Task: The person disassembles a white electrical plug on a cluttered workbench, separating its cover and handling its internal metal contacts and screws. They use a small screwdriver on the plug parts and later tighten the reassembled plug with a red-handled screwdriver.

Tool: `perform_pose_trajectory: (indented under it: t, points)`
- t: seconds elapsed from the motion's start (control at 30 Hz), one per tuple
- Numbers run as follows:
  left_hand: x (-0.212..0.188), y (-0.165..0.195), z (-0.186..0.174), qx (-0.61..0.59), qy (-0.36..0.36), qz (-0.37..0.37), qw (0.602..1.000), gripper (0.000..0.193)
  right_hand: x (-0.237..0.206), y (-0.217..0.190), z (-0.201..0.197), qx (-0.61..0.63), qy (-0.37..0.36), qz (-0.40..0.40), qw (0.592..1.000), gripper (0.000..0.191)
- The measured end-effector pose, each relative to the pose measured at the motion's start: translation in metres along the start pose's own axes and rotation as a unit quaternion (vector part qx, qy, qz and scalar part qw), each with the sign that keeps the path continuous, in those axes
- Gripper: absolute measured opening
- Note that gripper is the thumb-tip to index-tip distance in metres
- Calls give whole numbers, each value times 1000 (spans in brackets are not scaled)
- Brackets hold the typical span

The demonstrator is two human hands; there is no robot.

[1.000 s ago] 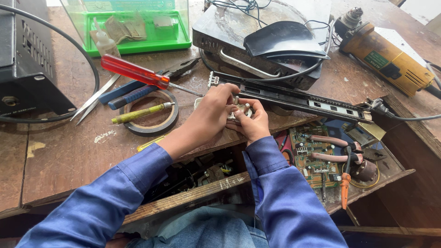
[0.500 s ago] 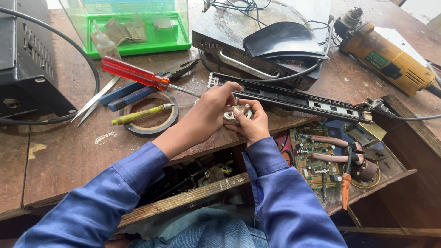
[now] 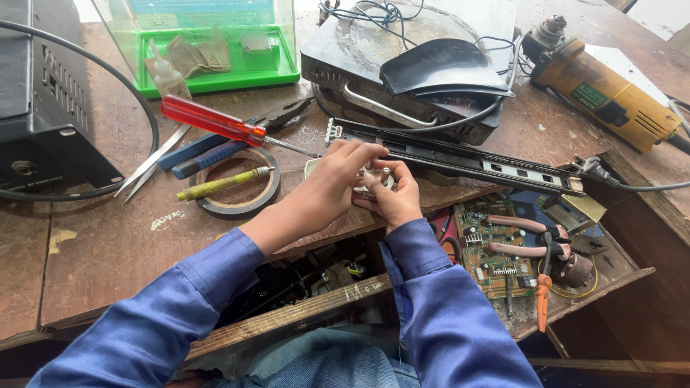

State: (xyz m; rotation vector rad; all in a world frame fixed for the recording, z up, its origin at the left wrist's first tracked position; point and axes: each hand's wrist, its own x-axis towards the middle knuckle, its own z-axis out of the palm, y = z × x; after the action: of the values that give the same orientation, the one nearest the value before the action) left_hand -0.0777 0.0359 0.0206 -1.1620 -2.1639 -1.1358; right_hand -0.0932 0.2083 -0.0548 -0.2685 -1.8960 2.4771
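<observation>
Currently both hands meet at the front edge of the wooden workbench [image 3: 108,244], near its middle: the left hand [image 3: 334,179] and the right hand [image 3: 394,197] together grasp one small white part [image 3: 374,178], fingers curled around it from both sides; its exact kind cannot be told. Just behind the hands lies one long black metal rail [image 3: 467,156]. To the left of the hands lie one red-handled screwdriver [image 3: 212,121], one pair of blue-handled pliers [image 3: 215,147], one yellow-green pen-shaped tool [image 3: 219,185] and one roll of black tape [image 3: 241,183], the pen-shaped tool resting across the roll. One black box [image 3: 43,108] stands at the left edge. At the far edge, one clear case with a green base [image 3: 215,50] holds folded paper and a small bottle. One dark flat appliance [image 3: 410,65] sits at the far middle, one yellow angle grinder [image 3: 604,93] at the far right corner. Below the front edge, an open drawer [image 3: 517,244] contains one green circuit board [image 3: 496,244] and one orange-handled tool [image 3: 543,294].
</observation>
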Motion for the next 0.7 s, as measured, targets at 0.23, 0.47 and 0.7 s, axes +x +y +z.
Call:
perform_pose_trajectory:
  t: [0.23, 0.47, 0.7]
  points:
    - [-2, 3, 5, 51, 32, -63, 996, 38, -2, 0, -2, 2, -7, -4, 1000, 33]
    - [-4, 3, 9, 45, 47, 32, 997, 47, -1, 1, -2, -2, -3, -11, 1000, 32]
    - [-3, 2, 12, -8, 7, -61, 998, 36, 1, 4, -4, 24, -15, -21, 999, 29]
